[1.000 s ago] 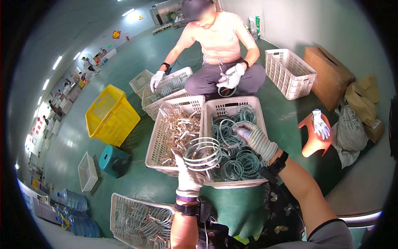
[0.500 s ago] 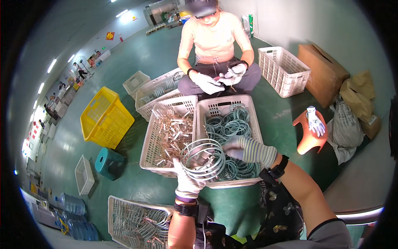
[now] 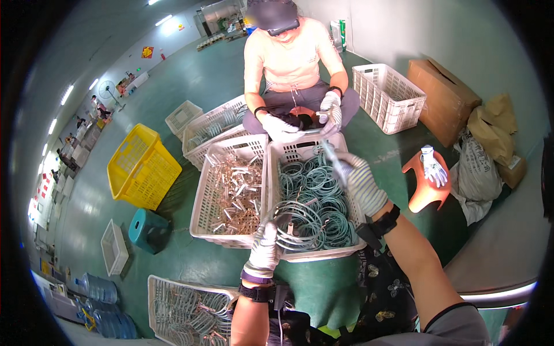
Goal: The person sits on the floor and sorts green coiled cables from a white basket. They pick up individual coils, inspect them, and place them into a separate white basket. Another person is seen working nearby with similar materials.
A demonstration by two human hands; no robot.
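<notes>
Head view: bundle of thin, pale grey, wire-like round rings (image 3: 316, 224) held above the near-left part of a white plastic right-hand crate (image 3: 323, 254).
Left hand (image 3: 264, 252): striped white glove; digits closed on the bundle's near-left edge, a hold that apparently leaves the loops hanging free.
Right hand (image 3: 363, 183): matching glove, raised above the same crate's right side; fingertips blurred, pinch or spread cannot be told.
Crate contents: blue-green coiled rings (image 3: 311, 183).
Adjoining crate: white plastic left-hand crate (image 3: 222, 238) of copper-coloured metal pieces (image 3: 234, 190), presumably placed alongside for easy reach.
Opposite: seated co-worker (image 3: 291, 63), gloved hands near the far rim.
</notes>
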